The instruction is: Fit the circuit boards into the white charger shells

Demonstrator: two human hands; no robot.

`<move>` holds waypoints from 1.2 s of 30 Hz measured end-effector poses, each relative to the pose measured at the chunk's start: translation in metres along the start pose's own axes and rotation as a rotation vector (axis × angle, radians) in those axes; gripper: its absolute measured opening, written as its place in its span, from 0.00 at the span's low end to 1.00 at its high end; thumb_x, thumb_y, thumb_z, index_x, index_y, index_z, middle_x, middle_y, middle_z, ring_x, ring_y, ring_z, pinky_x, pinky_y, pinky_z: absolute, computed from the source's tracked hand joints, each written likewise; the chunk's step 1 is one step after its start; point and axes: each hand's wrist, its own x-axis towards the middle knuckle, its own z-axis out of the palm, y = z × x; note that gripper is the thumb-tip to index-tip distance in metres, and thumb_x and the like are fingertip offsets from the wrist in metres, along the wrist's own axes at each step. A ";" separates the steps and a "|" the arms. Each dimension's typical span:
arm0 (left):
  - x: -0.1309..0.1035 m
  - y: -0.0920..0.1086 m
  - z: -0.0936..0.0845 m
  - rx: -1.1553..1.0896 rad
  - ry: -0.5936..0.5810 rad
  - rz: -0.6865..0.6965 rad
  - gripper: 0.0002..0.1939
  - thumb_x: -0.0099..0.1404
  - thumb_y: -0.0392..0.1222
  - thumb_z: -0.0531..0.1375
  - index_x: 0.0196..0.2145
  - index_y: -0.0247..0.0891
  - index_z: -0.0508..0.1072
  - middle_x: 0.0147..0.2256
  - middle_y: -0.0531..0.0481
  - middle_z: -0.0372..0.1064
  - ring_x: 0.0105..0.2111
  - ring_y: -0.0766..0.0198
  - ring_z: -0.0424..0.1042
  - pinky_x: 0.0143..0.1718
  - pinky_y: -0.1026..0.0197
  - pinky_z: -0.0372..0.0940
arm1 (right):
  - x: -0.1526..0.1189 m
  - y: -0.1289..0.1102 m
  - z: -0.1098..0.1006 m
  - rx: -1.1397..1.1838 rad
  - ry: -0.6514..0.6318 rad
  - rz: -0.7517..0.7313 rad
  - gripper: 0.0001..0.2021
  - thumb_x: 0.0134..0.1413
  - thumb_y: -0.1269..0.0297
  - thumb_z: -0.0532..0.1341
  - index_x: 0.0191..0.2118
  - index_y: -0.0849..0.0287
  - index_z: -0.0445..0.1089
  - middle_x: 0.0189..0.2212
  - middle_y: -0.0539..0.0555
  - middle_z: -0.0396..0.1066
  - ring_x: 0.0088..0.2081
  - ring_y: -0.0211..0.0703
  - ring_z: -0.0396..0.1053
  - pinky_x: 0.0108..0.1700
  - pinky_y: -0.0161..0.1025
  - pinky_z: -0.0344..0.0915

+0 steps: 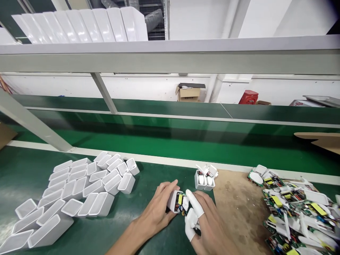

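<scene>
Near the front middle of the bench, my left hand [159, 205] is closed around a small white plastic case [172, 200]. A circuit board [180, 199] with a yellow component sits at the case's open end; how deep it goes in cannot be made out. My right hand [203, 216], with white finger cots on thumb and forefinger, is closed on the board and a white plastic piece [191, 217] joined to it or lying against it. Behind my hands stand two upright white cases [204, 182] with white parts and wires in their tops.
Many open white cases [87, 182] stand in rows at left. A heap of circuit boards [300, 212] lies at right, beside a brown board [236, 205]. A green conveyor belt [170, 136] runs behind the bench, under a shelf [170, 58] holding white covers [101, 24].
</scene>
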 end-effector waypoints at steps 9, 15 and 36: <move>-0.002 -0.002 0.002 -0.013 -0.017 -0.033 0.50 0.69 0.25 0.62 0.76 0.53 0.40 0.62 0.40 0.63 0.63 0.48 0.62 0.62 0.41 0.68 | -0.005 0.002 0.000 -0.010 -0.047 0.034 0.41 0.56 0.78 0.55 0.75 0.70 0.47 0.58 0.69 0.68 0.61 0.63 0.66 0.56 0.58 0.77; -0.003 -0.002 0.004 0.006 -0.016 -0.026 0.52 0.68 0.25 0.63 0.76 0.55 0.40 0.62 0.41 0.65 0.63 0.48 0.62 0.63 0.41 0.67 | -0.008 0.002 0.001 0.019 -0.096 0.075 0.40 0.56 0.78 0.55 0.75 0.67 0.48 0.59 0.68 0.68 0.62 0.62 0.66 0.58 0.59 0.76; -0.002 0.009 -0.008 -0.560 -0.045 -0.195 0.34 0.79 0.47 0.58 0.76 0.49 0.49 0.70 0.37 0.63 0.67 0.47 0.68 0.69 0.35 0.61 | -0.004 0.014 0.020 0.258 -0.128 0.005 0.19 0.72 0.69 0.59 0.65 0.55 0.67 0.70 0.64 0.62 0.67 0.53 0.68 0.64 0.50 0.73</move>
